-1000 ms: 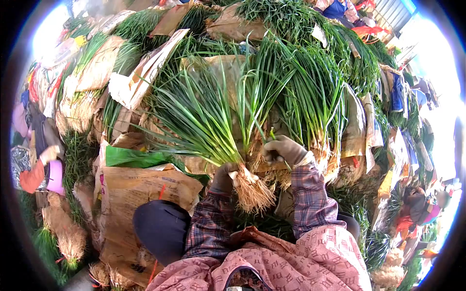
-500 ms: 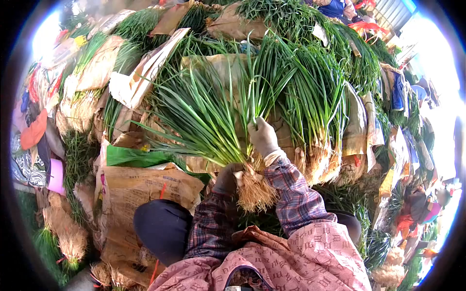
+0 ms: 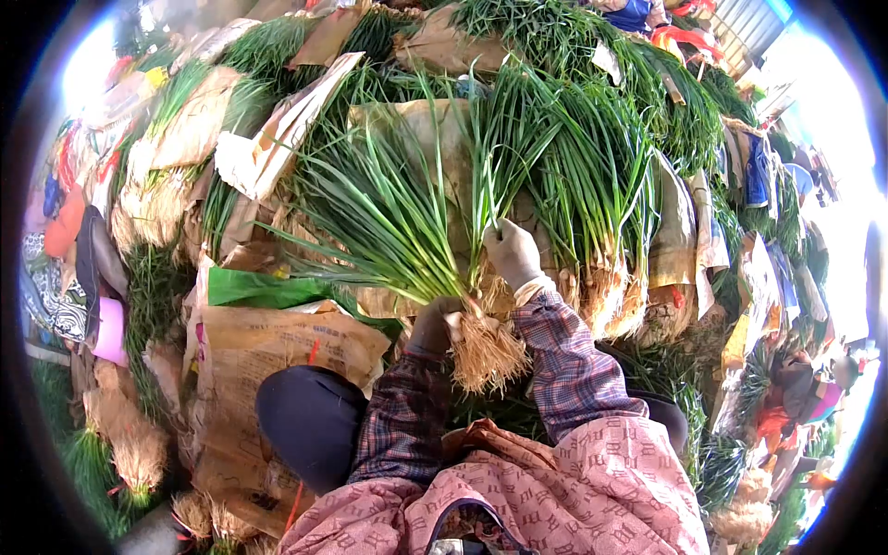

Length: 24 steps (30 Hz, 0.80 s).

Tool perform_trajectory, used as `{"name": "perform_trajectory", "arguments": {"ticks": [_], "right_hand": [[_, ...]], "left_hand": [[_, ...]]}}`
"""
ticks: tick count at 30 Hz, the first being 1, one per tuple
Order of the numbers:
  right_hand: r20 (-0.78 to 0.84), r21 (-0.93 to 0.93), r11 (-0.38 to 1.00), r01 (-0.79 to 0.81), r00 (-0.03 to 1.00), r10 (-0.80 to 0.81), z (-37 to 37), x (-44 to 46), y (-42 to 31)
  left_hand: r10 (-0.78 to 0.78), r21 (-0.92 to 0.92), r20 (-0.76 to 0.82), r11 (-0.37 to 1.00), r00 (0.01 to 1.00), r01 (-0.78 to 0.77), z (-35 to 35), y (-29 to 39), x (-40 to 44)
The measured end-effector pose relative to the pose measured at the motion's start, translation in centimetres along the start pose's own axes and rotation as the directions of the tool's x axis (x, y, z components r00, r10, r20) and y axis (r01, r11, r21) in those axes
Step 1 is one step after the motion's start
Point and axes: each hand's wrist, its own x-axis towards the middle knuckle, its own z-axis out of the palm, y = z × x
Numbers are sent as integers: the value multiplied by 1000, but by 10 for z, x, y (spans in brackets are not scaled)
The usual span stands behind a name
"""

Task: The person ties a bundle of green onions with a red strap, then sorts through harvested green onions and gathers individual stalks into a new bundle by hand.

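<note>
My gloved left hand [image 3: 433, 327] is closed around the base of a bunch of green onions [image 3: 407, 231], just above its pale roots [image 3: 486, 354]. The long leaves fan out up and to the left. Just right of it, my gloved right hand [image 3: 509, 250] is closed on green stalks [image 3: 490, 185] beside the bunch. More green onions [image 3: 601, 203] lie to the right of my right hand, their roots toward me. A brown paper sheet [image 3: 425, 120] lies behind the bunch.
Printed brown paper [image 3: 268, 361] and a green sheet [image 3: 259, 289] lie left of my hands. Tied onion bundles [image 3: 139, 453] are at the lower left. Other people show at the left edge [image 3: 79, 268], the top right [image 3: 638, 14] and the right [image 3: 805, 393].
My right hand has moved up and left from beside the bunch and closed on stalks. My left hand stays round the bunch. The person at the left has shifted.
</note>
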Motion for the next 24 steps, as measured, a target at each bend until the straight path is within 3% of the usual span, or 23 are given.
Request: {"name": "perform_trajectory", "arguments": {"ticks": [4,5,8,9,12,14,15,16,17,18,19,20,21,22,23,24], "right_hand": [[-37,-45,998,33,999,-34,4,1,-10],[16,-73,997,-26,1000,27,3,3,-12],[98,-136,986,96,992,-83,22,16,15],[158,-56,994,99,983,-89,18,15,15],[266,357,932,61,950,-164,23,17,34],[343,645,759,-88,921,-185,25,12,45],[383,771,603,-207,906,-179,21,4,46],[433,868,334,-368,890,-143,11,-7,41],[433,901,52,-430,889,-149,6,-15,33],[341,922,-102,-373,908,-243,-8,-24,13],[246,963,-135,-232,964,97,-30,-34,-19],[124,989,-99,-113,987,102,-51,-33,-18],[162,960,-244,-137,983,86,-74,-33,-13],[69,977,-190,-94,988,-136,-87,-30,10],[103,970,-210,-125,988,-113,-109,-43,12],[193,973,-93,-212,964,-183,-116,-64,26]], "left_hand": [[-134,-44,44,990,990,136,15,25,-9],[-138,-57,41,988,990,141,15,23,-8],[-102,-70,25,992,994,104,7,-2,-6],[-26,80,3,996,1000,26,6,-4,-6],[-166,-210,-129,968,978,137,46,42,-28],[-28,-169,-44,985,999,20,58,61,-39],[38,-153,4,988,999,-37,60,65,-42],[64,-151,-1,986,998,-63,58,63,-43],[91,-150,-7,984,996,-91,51,57,-41],[119,-150,-12,981,993,-120,42,49,-36],[137,127,-21,983,990,-133,20,36,-28],[74,23,-9,997,997,-74,17,32,-29],[10,-78,9,997,1000,-9,14,29,-32],[-49,-170,37,984,998,54,12,31,-33],[-1,-217,-20,976,1000,-4,32,35,-35],[31,-149,-44,988,999,-38,39,45,-35]]}}
